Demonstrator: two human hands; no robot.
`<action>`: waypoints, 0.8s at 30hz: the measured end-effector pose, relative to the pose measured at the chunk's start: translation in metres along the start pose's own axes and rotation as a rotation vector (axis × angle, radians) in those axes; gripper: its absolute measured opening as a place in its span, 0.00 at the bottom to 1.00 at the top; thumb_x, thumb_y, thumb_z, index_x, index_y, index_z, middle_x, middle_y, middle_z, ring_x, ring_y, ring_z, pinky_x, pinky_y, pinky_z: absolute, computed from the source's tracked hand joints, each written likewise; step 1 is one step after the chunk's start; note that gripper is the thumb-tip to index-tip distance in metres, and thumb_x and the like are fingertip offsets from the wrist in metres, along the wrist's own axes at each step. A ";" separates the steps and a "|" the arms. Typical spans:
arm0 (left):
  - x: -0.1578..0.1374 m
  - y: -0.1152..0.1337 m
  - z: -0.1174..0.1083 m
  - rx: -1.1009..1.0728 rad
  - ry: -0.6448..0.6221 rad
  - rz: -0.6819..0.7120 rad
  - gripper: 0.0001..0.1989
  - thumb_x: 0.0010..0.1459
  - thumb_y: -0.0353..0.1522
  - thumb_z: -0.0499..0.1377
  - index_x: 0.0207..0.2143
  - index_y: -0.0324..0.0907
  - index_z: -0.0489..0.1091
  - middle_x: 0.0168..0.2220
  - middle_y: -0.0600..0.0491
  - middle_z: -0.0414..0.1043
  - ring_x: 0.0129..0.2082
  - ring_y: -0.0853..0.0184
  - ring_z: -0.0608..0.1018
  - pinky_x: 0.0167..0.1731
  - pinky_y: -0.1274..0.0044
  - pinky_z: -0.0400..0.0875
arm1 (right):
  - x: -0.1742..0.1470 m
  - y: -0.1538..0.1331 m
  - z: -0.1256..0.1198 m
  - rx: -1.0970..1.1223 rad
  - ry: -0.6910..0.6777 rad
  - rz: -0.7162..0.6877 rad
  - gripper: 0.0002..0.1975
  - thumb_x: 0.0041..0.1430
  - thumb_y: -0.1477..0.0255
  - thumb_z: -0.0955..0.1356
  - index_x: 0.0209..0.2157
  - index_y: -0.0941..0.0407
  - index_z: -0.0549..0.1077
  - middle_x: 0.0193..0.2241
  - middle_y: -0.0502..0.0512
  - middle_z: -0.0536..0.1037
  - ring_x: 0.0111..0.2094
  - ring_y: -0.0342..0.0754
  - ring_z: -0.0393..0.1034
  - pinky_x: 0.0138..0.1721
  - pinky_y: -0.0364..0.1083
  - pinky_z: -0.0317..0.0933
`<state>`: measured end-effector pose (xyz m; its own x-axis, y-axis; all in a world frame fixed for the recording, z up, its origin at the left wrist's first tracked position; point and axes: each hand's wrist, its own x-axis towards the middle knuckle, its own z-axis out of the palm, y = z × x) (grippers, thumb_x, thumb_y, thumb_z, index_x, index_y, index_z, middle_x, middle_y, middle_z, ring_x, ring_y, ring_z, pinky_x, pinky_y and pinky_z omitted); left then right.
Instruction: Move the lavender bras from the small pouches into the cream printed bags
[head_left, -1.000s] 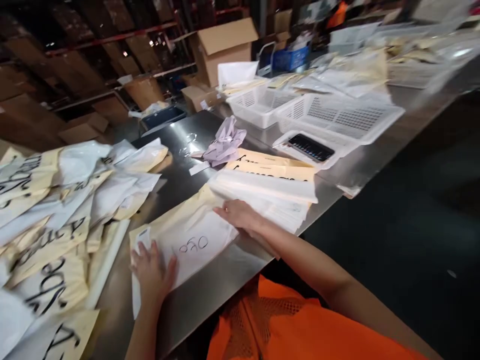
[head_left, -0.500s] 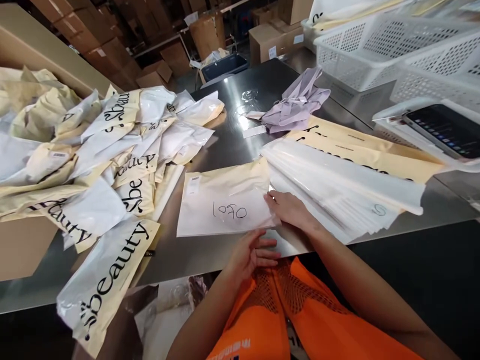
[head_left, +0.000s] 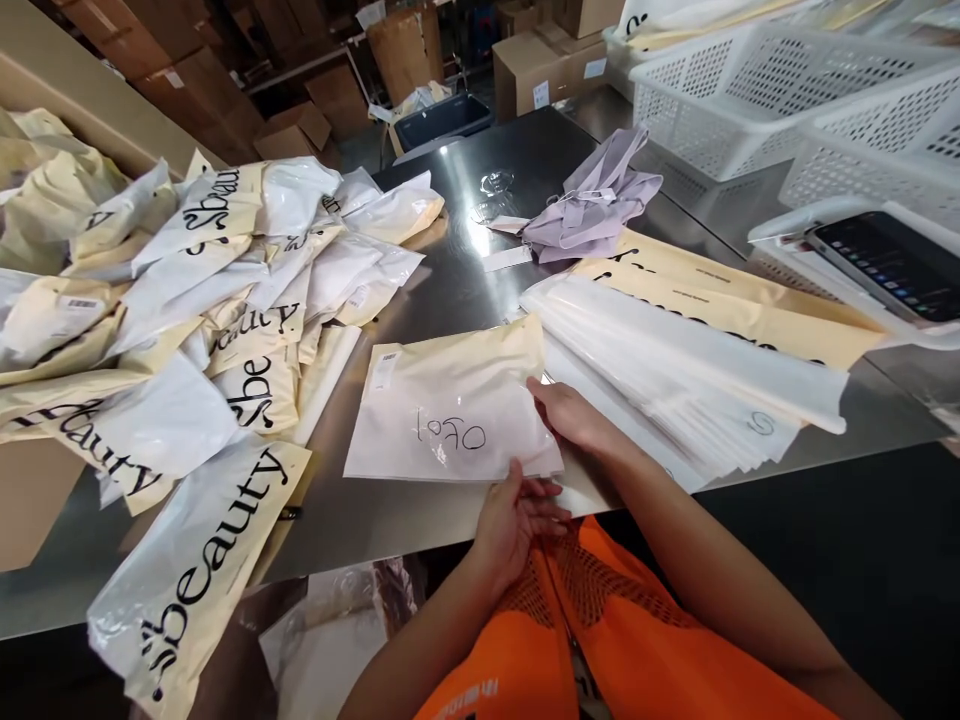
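Note:
A flat cream and white mailing bag (head_left: 397, 420) with handwritten figures and a small barcode label lies before me, its right side slightly raised. My right hand (head_left: 570, 415) grips its right edge, thumb on top and the other fingers hidden underneath. At the near edge, by the right corner, is my left hand (head_left: 517, 520), its thumb over the edge and its fingers below. Just right of the bag, a fanned stack of white plastic bags (head_left: 675, 370) reaches under my right forearm.
Filled mailing bags (head_left: 247, 270) are heaped on the left, some overhanging the metal table (head_left: 352, 520). A lilac folded garment (head_left: 592, 210) lies at the back. White perforated baskets (head_left: 720, 120) and a phone (head_left: 885, 260) on a white tray stand at right.
My left hand has moved up onto the bag's near edge. The bag has come slightly toward me, and its right side has lifted a little.

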<state>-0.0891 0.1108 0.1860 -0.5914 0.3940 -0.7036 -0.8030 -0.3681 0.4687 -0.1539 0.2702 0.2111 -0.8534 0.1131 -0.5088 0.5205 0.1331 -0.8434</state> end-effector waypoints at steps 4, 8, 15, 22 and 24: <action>-0.013 0.010 -0.010 -0.060 0.036 0.142 0.30 0.35 0.49 0.77 0.15 0.36 0.67 0.20 0.48 0.73 0.17 0.70 0.75 0.18 0.81 0.69 | -0.003 -0.009 -0.014 0.024 -0.046 0.036 0.26 0.67 0.65 0.59 0.15 0.58 0.64 0.14 0.56 0.70 0.14 0.43 0.64 0.19 0.42 0.56; -0.018 0.021 -0.011 0.001 0.028 0.130 0.28 0.35 0.48 0.76 0.15 0.36 0.67 0.18 0.49 0.73 0.16 0.71 0.73 0.17 0.81 0.67 | 0.000 -0.008 -0.028 -0.044 -0.039 -0.132 0.27 0.66 0.57 0.63 0.17 0.59 0.68 0.16 0.57 0.73 0.16 0.44 0.68 0.23 0.41 0.62; 0.006 0.011 0.008 0.107 -0.028 0.104 0.33 0.31 0.57 0.73 0.20 0.35 0.70 0.21 0.49 0.74 0.17 0.71 0.74 0.17 0.81 0.67 | -0.045 0.024 -0.027 -0.144 -0.206 -0.038 0.33 0.60 0.42 0.63 0.19 0.57 0.69 0.18 0.55 0.73 0.21 0.46 0.69 0.25 0.44 0.63; 0.010 -0.007 0.025 0.266 -0.190 -0.009 0.29 0.38 0.53 0.71 0.21 0.35 0.71 0.16 0.53 0.68 0.11 0.73 0.67 0.10 0.81 0.54 | -0.080 0.051 -0.008 0.168 -0.242 -0.106 0.30 0.57 0.43 0.64 0.18 0.55 0.61 0.14 0.48 0.61 0.17 0.41 0.53 0.21 0.44 0.48; 0.011 -0.001 0.027 0.212 -0.063 0.024 0.23 0.39 0.46 0.72 0.20 0.36 0.70 0.15 0.54 0.66 0.11 0.75 0.65 0.11 0.82 0.53 | -0.080 0.052 -0.013 0.217 -0.176 -0.072 0.29 0.56 0.46 0.66 0.16 0.54 0.59 0.12 0.48 0.58 0.16 0.40 0.50 0.21 0.44 0.43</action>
<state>-0.0964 0.1378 0.1922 -0.6088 0.4413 -0.6593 -0.7823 -0.1955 0.5915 -0.0580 0.2812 0.2099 -0.8895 -0.0640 -0.4524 0.4564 -0.0813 -0.8860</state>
